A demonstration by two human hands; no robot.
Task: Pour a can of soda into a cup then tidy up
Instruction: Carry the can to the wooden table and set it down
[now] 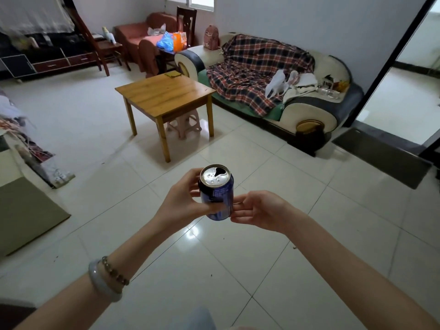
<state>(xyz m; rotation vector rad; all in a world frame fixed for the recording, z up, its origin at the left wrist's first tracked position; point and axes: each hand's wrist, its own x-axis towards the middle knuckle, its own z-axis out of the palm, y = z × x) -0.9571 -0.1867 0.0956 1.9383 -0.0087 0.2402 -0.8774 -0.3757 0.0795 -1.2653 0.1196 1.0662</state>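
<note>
Holding opened can (pixel 219 192), left grip (pixel 182 202) curled round it, right grip (pixel 262 210) slack, touching side

Can (pixel 217 194) betw. left hand (pixel 183 201) & right hand (pixel 259 210), over floor (pixel 262 270); bench (pixel 162 91) beyond, stool (pixel 184 126) under it; sofa (pixel 309 110) right of bench.

Location type: domestic living room. Indicators: cream sofa (pixel 297 113) draped with a plaid blanket (pixel 252 67); low wooden table (pixel 164 94) with a plastic stool (pixel 184 125) beneath; red armchair (pixel 135 34); dark drawer cabinet (pixel 54 61); glossy white floor tiles (pixel 297 246).
</note>
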